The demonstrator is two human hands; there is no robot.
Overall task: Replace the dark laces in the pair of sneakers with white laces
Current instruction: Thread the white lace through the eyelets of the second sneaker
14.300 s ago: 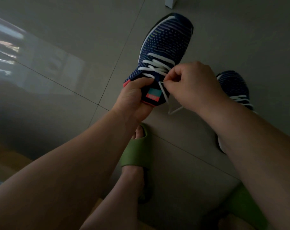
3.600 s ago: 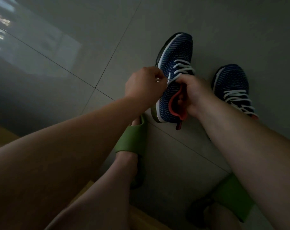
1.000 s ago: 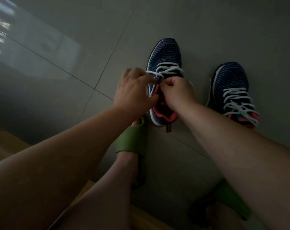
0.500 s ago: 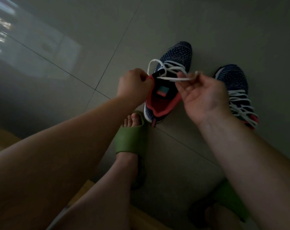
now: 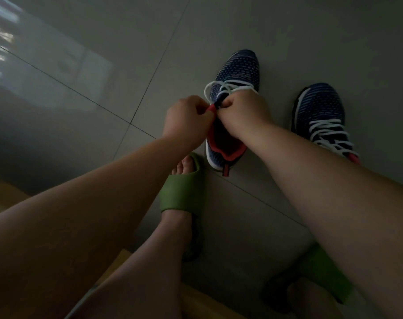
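A person's two hands meet over the mouth of a navy knit sneaker standing on the grey tiled floor. Half a second earlier the right hand was open, palm up, with a length of white lace lying across its fingers; now it has turned over and its fingers are curled together at the top of the shoe's tongue, where they appear to pinch the lace, though the grip itself is hidden. The left hand, which held the red-lined collar then, still has its fingers clamped on that collar, knuckles almost touching the right hand. The lace, earlier stretched in a straight line between shoe and hand, now arcs in loose loops just above both hands over the forefoot. The shoe has tipped from leaning left to sitting more squarely, toe pointing away.

Count: two sneakers, the second sneaker standing to the right, well apart from the hands, already threaded with its own white lace, partly hidden by the right forearm. Two green slides: left slide near the first sneaker's heel, right slide at the lower right. Two hands, two white laces.
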